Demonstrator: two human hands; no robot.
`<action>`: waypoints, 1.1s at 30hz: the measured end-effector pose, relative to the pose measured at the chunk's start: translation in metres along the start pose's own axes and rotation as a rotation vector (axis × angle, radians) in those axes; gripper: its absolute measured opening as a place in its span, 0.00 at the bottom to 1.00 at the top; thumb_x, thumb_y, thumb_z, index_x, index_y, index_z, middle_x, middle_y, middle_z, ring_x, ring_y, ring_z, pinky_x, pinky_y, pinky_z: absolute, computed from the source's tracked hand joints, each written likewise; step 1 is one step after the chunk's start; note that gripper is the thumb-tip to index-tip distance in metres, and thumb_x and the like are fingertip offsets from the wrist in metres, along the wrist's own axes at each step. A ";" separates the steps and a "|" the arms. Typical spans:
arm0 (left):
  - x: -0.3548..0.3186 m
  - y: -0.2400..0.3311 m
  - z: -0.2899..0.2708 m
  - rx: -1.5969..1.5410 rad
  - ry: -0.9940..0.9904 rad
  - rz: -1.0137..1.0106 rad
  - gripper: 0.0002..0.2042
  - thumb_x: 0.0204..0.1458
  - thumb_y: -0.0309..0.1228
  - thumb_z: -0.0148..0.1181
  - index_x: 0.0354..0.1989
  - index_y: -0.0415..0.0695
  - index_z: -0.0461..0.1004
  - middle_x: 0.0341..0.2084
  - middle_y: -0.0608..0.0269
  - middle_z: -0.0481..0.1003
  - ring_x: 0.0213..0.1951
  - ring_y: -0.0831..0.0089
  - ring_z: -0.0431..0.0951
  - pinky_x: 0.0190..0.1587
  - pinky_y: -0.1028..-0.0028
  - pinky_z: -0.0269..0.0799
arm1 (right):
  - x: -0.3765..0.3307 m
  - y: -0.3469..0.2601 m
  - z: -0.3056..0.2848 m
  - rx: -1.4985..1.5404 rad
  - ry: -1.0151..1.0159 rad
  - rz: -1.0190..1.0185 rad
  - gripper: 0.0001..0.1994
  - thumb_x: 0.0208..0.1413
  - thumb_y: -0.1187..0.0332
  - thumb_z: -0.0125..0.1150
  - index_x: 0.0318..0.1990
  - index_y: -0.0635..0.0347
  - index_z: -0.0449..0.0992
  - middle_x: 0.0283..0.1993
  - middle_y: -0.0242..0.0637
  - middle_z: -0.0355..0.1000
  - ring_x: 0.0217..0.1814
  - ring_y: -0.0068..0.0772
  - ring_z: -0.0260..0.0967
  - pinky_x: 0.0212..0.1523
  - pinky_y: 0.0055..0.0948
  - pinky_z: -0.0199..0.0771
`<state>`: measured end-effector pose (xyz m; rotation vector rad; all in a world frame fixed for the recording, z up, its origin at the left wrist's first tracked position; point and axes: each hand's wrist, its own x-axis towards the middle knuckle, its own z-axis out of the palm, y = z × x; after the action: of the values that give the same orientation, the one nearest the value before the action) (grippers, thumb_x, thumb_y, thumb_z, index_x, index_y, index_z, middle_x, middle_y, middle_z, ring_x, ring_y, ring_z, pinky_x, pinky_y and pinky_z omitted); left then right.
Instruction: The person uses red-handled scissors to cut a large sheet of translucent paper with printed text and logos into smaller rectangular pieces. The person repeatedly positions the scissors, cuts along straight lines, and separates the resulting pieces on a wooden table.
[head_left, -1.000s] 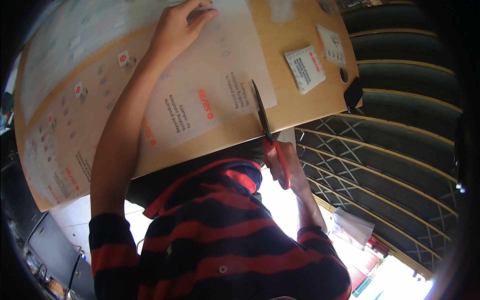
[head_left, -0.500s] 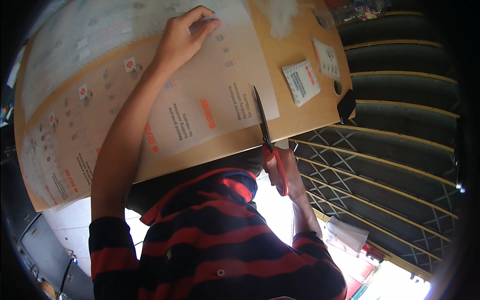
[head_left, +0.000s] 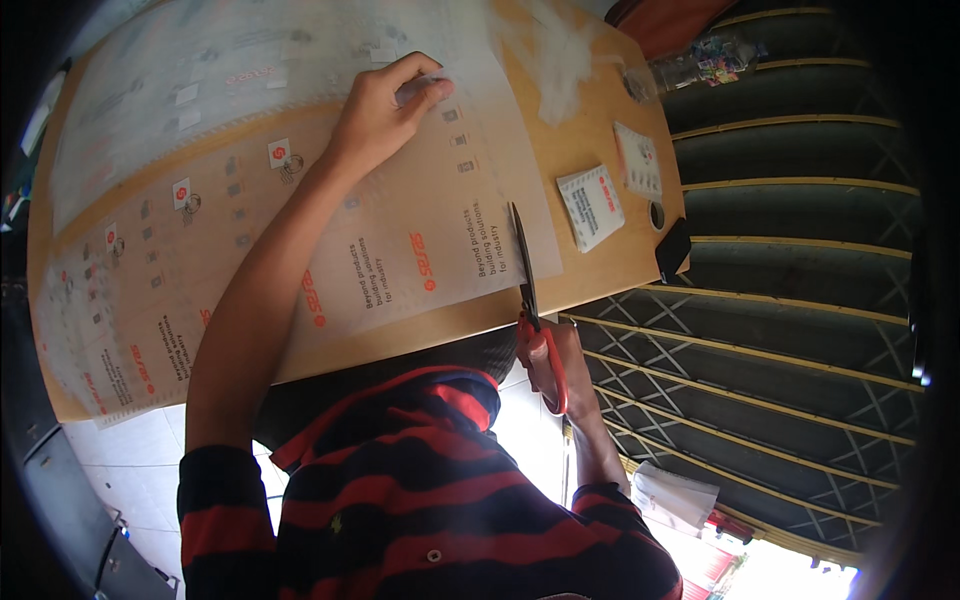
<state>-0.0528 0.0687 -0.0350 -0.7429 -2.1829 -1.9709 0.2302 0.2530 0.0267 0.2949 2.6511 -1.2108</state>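
A large translucent plastic sheet (head_left: 400, 215), printed with red logos, dark lettering and small icons, is spread over a wooden table. My left hand (head_left: 385, 112) rests on the far part of it, thumb and fingers pinching a bit of the film. In my right hand (head_left: 548, 362), at the table's near edge, is a pair of scissors (head_left: 530, 300) with red handles and dark blades. The blades point away from me and lie at the sheet's near edge, close to its right corner. Whether they are parted is hard to tell.
Another translucent sheet (head_left: 200, 95) covers the table's far left. Right of the work are crumpled clear film (head_left: 562, 70), a folded printed packet (head_left: 591, 207), a second packet (head_left: 637, 160) and a black flat object (head_left: 673, 250) at the edge. A ribbed dark shutter (head_left: 790, 270) stands beyond.
The whole view has shifted, so the table sits lower in the picture. Both hands keep nearly the same places on the sheet. A reddish-brown shape now shows at the top right.
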 end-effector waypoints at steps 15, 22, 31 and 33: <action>0.000 0.002 0.000 0.028 0.005 0.034 0.10 0.57 0.32 0.63 0.40 0.37 0.75 0.30 0.57 0.80 0.33 0.75 0.78 0.39 0.74 0.72 | 0.008 -0.005 0.001 -0.001 0.049 0.005 0.39 0.58 0.29 0.41 0.25 0.65 0.66 0.14 0.30 0.59 0.10 0.22 0.58 0.13 0.24 0.59; 0.000 -0.003 0.003 -0.007 0.035 0.107 0.09 0.57 0.32 0.63 0.38 0.39 0.74 0.29 0.55 0.81 0.30 0.69 0.80 0.35 0.72 0.73 | 0.019 -0.015 0.000 0.009 0.048 -0.069 0.40 0.58 0.28 0.38 0.29 0.66 0.66 0.14 0.30 0.58 0.12 0.20 0.57 0.13 0.24 0.56; 0.000 -0.005 0.004 0.011 0.074 0.153 0.09 0.58 0.34 0.62 0.38 0.40 0.75 0.23 0.54 0.79 0.24 0.67 0.78 0.30 0.70 0.71 | 0.023 -0.016 0.003 0.012 0.098 -0.061 0.39 0.58 0.29 0.40 0.30 0.67 0.66 0.14 0.30 0.58 0.11 0.19 0.57 0.11 0.23 0.57; 0.000 -0.005 0.004 0.014 0.074 0.148 0.09 0.58 0.34 0.62 0.38 0.40 0.75 0.22 0.55 0.79 0.23 0.68 0.77 0.29 0.70 0.71 | 0.023 -0.018 0.002 0.020 0.078 -0.071 0.39 0.59 0.30 0.40 0.29 0.67 0.65 0.15 0.30 0.58 0.11 0.19 0.57 0.10 0.23 0.57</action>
<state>-0.0536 0.0719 -0.0401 -0.7917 -2.0351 -1.8778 0.2036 0.2426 0.0321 0.2587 2.7382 -1.2733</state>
